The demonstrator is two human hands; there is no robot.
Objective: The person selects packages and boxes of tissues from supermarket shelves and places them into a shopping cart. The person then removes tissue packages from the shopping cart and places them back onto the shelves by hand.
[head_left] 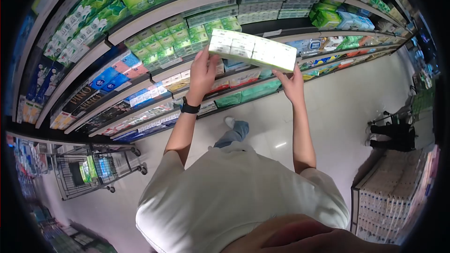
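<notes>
A long white and pale green pack of tissues is held up in front of the shelves, tilted slightly down to the right. My left hand grips its left end, with a black watch on the wrist. At the lower right corner, my right hand holds the other end between thumb and fingers. Behind the pack, to its left, similar small green and white packs stand in rows on a shelf.
Curved in view, the shelves carry green, blue and white packages. A shopping cart with green and blue packs stands at the left. Stacked goods are at the lower right, and a person in dark trousers stands at the right.
</notes>
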